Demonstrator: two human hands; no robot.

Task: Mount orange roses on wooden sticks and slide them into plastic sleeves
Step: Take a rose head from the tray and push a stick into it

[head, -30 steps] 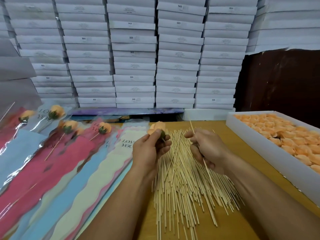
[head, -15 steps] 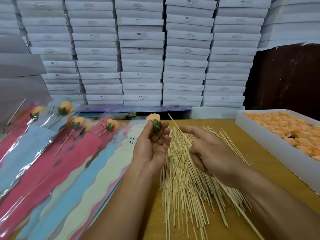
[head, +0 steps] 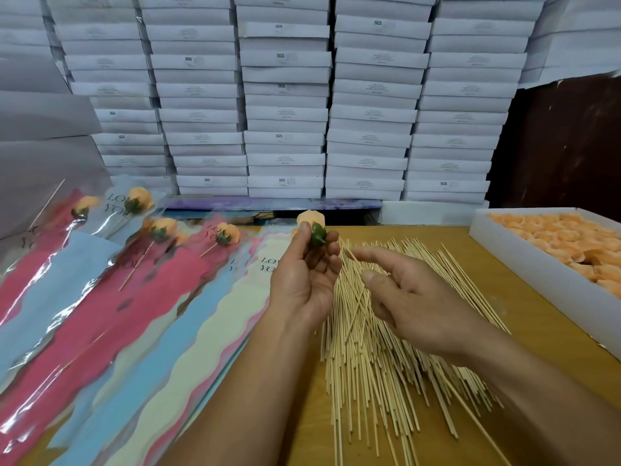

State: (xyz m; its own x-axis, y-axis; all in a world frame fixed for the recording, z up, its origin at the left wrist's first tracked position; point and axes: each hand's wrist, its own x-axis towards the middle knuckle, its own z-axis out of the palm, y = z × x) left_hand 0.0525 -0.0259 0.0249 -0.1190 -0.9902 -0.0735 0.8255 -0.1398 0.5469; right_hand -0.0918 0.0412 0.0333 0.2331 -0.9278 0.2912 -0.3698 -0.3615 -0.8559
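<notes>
Partly hidden sticks [head: 369, 348] beneath hands [head: 413, 297]

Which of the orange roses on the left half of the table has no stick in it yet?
The rose pinched in the left hand: its green base is bare. The other roses there, such as this one, sit on sticks inside plastic sleeves.

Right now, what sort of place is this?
Likely a small packing workshop: white boxes stacked in bulk behind the table, a tray of orange roses, a heap of sticks, and printed sleeves.
</notes>
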